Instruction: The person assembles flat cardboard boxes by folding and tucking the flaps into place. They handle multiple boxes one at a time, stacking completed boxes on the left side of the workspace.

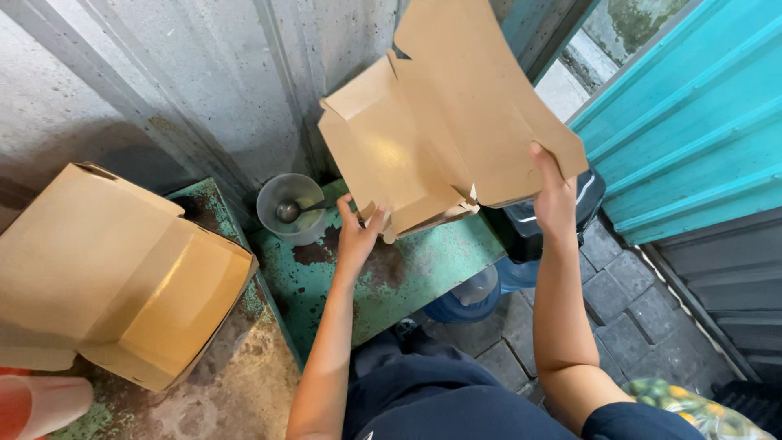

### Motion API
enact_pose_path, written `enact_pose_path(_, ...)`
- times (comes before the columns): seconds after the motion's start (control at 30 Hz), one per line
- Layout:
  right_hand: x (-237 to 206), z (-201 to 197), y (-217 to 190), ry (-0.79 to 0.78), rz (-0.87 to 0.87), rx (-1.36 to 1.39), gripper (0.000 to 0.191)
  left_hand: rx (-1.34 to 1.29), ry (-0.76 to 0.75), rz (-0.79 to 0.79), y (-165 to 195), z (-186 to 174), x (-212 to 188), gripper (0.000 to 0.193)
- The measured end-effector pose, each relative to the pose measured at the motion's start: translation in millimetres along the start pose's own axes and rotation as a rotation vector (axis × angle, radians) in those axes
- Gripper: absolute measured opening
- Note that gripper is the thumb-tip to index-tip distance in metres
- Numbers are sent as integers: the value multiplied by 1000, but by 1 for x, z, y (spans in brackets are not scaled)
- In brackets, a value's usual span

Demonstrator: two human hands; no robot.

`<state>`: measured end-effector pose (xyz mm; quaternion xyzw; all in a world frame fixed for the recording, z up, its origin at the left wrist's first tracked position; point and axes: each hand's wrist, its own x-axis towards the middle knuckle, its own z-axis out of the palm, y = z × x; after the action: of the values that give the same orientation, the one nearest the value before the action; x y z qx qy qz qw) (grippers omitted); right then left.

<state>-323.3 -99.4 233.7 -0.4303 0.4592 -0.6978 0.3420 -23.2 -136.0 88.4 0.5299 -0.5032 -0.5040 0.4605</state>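
Fingers (355,213) of the left hand (356,236) and right hand (554,200) are pinched on a flat cardboard box (444,114) at centre frame, above the green tabletop (407,273), with a plastic cup (292,208) just left and a stacked carton (114,273) at far left.

Flat brown cardboard box (444,122) held between both hands; folded brown box (114,273) far left of them.

A second brown cardboard box (114,273) lies on its side at the counter's (407,273) left end. A clear plastic cup (291,209) holding a metal spoon (295,210) stands at the back edge, against the corrugated wall (204,73).
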Motion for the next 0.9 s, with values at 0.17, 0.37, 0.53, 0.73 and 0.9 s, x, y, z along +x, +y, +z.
enact_pose_path(0.17, -12, 1, -32, 39, -31, 268, 42, -479, -23, 165, -17, -6, 7, 67)
enact_pose_path(0.37, -43, -53, -5, 97, 101, 296, 47, -290, -14, -76, -32, -66, -19, 51)
enact_pose_path(0.53, -124, -108, 82, -10, 330, 185, 49, -351, -102, -40, -34, -122, -43, 51)
enact_pose_path(0.73, -192, -169, 122, -475, 749, -307, 68, -234, 56, 62, -42, -114, -49, 55)
enact_pose_path(0.9, -166, -170, 61, -823, 1036, -745, 61, -181, 54, 39, -37, -103, -51, 55)
